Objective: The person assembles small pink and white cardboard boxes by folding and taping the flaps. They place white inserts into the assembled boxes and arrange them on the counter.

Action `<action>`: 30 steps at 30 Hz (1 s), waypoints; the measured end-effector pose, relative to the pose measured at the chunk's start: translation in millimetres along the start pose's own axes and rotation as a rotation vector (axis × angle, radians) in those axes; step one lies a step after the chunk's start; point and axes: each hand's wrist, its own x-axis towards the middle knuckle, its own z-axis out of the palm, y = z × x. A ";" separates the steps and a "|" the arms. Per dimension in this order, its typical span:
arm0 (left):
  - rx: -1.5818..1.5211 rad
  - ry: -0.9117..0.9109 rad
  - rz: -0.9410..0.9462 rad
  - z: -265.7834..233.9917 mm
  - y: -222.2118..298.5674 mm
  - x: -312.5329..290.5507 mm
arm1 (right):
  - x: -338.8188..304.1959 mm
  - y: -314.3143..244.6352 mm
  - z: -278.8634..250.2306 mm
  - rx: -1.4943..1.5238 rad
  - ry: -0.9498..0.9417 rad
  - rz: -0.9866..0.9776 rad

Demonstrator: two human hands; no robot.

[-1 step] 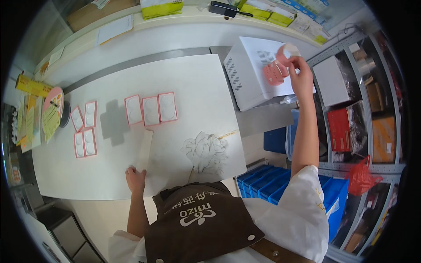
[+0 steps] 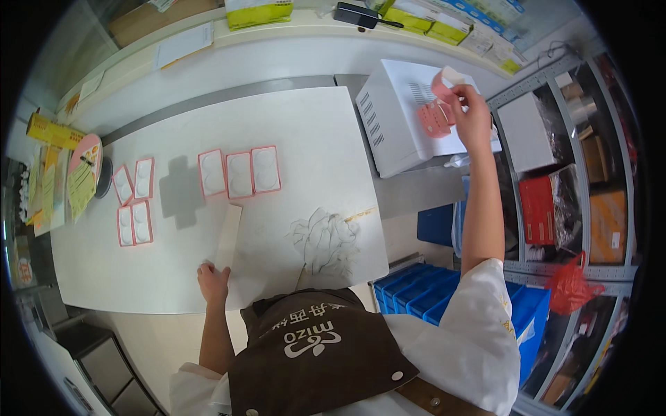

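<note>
My right hand is closed in a pinch on a curled pink paper strip, above the white boxy appliance at the right. More pink curled strips rest on top of the appliance, just under the held one. At the table's near side, my left hand is closed at the lower end of a long pale strip lying flat on the table. Beyond that strip sit three pink-rimmed boxes with white, round-hollowed insides. Several similar narrow pink-rimmed boxes lie farther left.
The white table carries a flower drawing at its right. The white vented appliance stands beyond its right edge. Blue crates and a grey metal shelf line the right. A round pink-topped stand occupies the far left.
My right hand and the pink strip have shifted slightly left. My left hand and the pale strip stay in place.
</note>
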 end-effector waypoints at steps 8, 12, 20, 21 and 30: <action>-0.122 0.055 -0.115 11.2 6.6 -15.4 | 29.0 11.4 66.2 -0.508 -0.256 -0.111; -0.181 0.024 -0.042 29.7 -18.7 -19.8 | -1.7 -36.5 47.1 -0.294 -0.064 -0.225; -0.651 -0.482 -0.036 -4.7 21.4 -20.1 | -191.9 -171.6 101.5 0.646 -0.822 0.216; -0.756 -0.564 -0.031 -14.2 37.3 -25.1 | -219.2 -188.8 111.0 0.721 -0.933 0.228; -0.995 -1.181 0.014 -100.9 54.3 -33.6 | -294.4 -326.1 144.2 1.558 -1.202 0.628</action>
